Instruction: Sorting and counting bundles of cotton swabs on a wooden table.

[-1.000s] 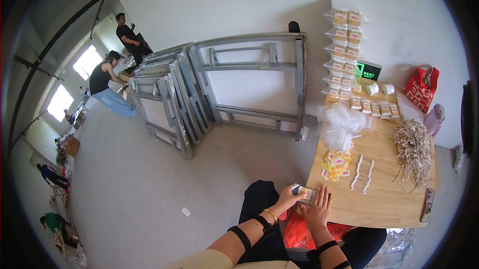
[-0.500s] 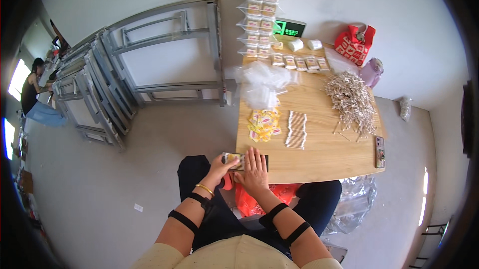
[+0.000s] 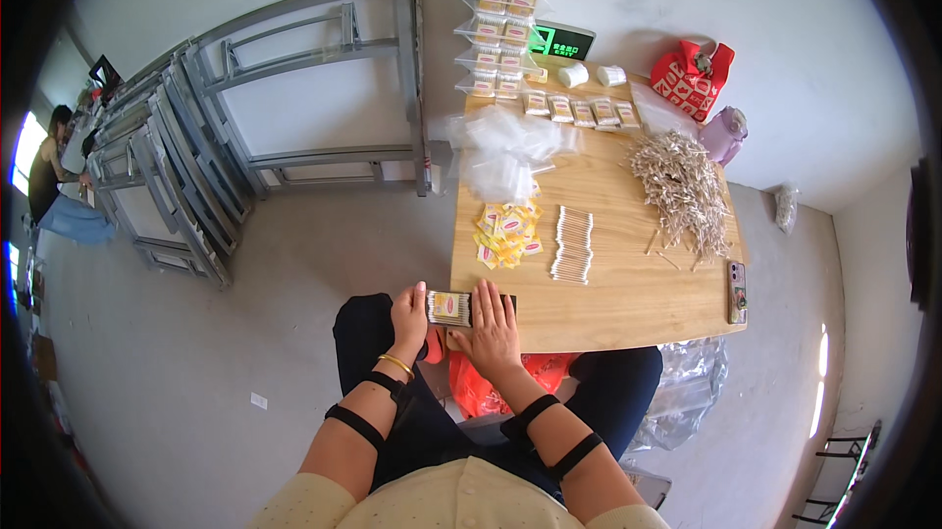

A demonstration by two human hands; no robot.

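Observation:
At the table's near left edge lies a row of cotton swabs (image 3: 448, 307) with a small yellow card on top, set in a dark holder (image 3: 509, 303). My left hand (image 3: 407, 320) is closed round the left end of this bundle, thumb upright along it; its other fingers are mostly hidden. Flat across the right part of the swabs rests my right hand (image 3: 494, 328), fingers stretched out. Beyond my hands are a pile of yellow cards (image 3: 508, 235) and a neat row of loose swabs (image 3: 572, 245).
A heap of cotton swabs (image 3: 682, 195) covers the table's right side, near a phone (image 3: 737, 291). Clear plastic bags (image 3: 500, 156), finished packs (image 3: 582, 114) and white rolls (image 3: 610, 76) sit farther back. Grey metal frames (image 3: 314, 156) lean at left. Another person (image 3: 59, 185) works far left.
My left thumb has moved off the yellow card to the bundle's left end, exposing the card. My right hand stays flat on the swabs. The whole view has shifted slightly.

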